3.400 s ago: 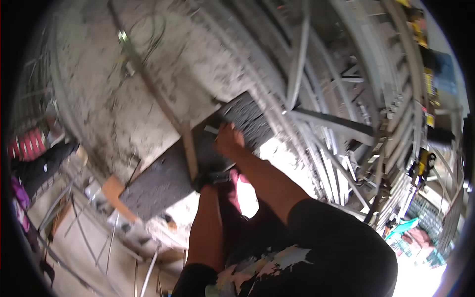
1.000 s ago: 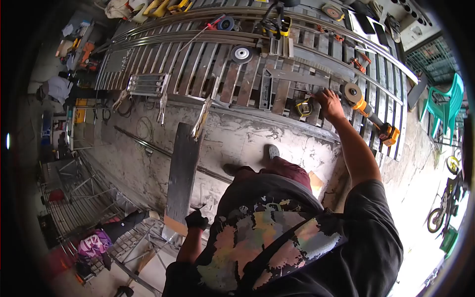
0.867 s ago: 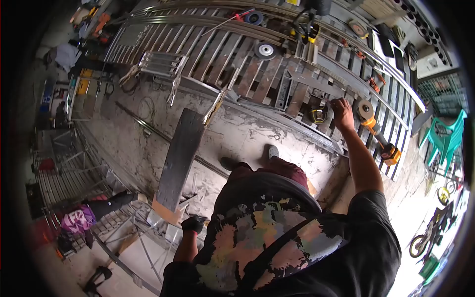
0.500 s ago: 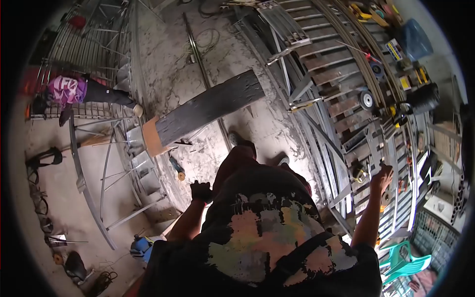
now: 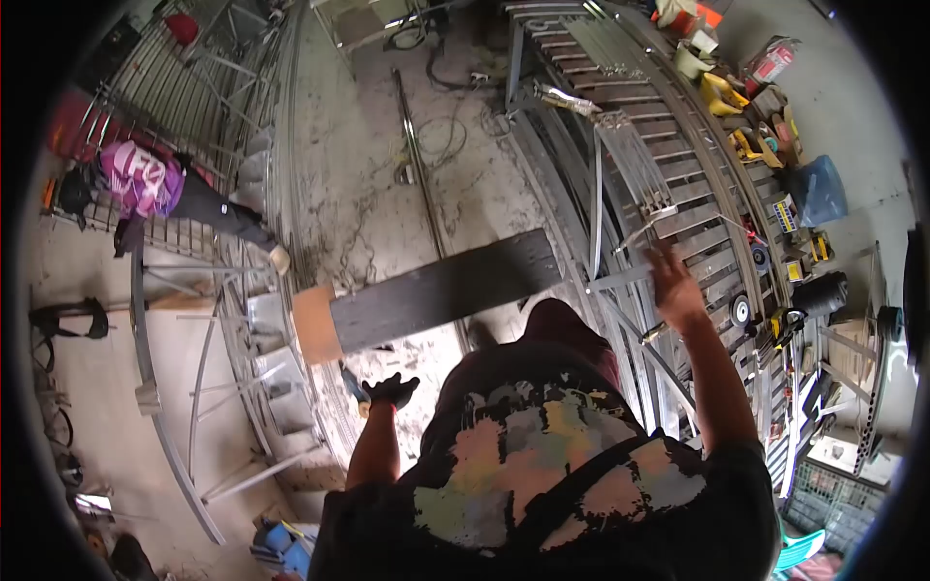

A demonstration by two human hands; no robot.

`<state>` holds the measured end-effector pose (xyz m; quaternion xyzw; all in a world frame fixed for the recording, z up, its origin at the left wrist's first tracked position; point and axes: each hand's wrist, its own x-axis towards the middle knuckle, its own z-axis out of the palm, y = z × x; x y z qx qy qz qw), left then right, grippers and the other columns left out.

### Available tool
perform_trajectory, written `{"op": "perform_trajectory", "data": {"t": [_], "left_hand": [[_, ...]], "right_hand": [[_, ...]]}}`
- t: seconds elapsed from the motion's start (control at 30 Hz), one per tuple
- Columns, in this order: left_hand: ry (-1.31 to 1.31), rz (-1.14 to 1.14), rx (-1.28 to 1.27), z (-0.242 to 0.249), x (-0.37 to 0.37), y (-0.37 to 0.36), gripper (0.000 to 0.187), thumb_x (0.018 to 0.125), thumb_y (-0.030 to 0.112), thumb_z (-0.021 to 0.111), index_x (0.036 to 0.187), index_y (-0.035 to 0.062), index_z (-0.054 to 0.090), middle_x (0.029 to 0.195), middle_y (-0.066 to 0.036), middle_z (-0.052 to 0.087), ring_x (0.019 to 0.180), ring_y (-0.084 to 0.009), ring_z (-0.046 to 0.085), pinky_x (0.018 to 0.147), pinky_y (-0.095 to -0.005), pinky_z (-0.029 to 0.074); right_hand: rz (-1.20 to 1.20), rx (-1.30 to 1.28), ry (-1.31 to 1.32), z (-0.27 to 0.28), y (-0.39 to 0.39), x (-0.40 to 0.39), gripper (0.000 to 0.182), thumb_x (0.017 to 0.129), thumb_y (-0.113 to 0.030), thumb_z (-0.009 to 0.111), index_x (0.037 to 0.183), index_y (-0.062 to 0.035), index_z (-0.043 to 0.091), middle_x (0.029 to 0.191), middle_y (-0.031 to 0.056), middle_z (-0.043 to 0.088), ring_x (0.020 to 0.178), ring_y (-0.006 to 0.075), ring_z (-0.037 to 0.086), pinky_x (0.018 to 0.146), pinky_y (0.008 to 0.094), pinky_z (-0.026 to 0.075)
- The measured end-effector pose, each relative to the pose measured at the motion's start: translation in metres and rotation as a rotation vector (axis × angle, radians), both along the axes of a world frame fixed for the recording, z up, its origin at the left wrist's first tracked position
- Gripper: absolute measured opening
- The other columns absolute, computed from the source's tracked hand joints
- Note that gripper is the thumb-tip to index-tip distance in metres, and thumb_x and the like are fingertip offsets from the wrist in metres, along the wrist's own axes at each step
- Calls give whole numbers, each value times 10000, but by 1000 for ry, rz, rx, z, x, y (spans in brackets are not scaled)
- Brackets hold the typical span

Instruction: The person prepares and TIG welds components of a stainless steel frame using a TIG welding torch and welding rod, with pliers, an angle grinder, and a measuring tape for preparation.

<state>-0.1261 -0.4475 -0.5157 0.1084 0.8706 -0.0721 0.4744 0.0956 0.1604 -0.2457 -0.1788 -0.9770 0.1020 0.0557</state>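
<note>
My left hand [image 5: 392, 390], in a dark glove, is held out beside my body with its fingers apart and nothing in them. Just past it on the floor lies a dark power tool with a tan disc-like end [image 5: 363, 407], partly hidden by the glove. In front of me a long dark board [image 5: 446, 290] with a brown end piece [image 5: 316, 324] stretches across the floor. My bare right hand [image 5: 675, 290] reaches forward over the metal frames on the right, fingers extended and slightly blurred. Near its fingertips are thin metal bars [image 5: 635, 237].
A slatted metal rack [image 5: 693, 203] runs along the right, with a small wheel [image 5: 740, 310] on it. Yellow tools [image 5: 722, 94] and a fire extinguisher [image 5: 772, 60] are beyond. At left, a person in a purple shirt [image 5: 145, 181] bends by a curved metal frame [image 5: 160, 387].
My right hand has swung forward from the lower right, its fingers now extended. My left hand's fingers have spread. The view has shifted, and I stand closer to the board.
</note>
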Motion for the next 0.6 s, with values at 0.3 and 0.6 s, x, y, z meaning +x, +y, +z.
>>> {"op": "perform_trajectory", "data": {"t": [0.3, 0.6], "left_hand": [[25, -88, 429, -60, -62, -28, 551, 1090, 443, 447, 1423, 70, 678, 1436, -180, 685, 1373, -333, 620, 1175, -427, 460], [-189, 109, 491, -41, -21, -3, 489, 1096, 374, 466, 1377, 51, 703, 1415, -186, 695, 1360, -332, 629, 1169, -442, 469]], "right_hand": [[371, -60, -647, -27, 6, -165, 634, 903, -171, 747, 1497, -114, 532, 1189, 211, 725, 1121, 432, 720, 917, 531, 585], [487, -111, -647, -1, 0, -384, 693, 947, -232, 754, 1571, -118, 474, 1386, 240, 671, 1304, 438, 632, 1072, 525, 517]]}}
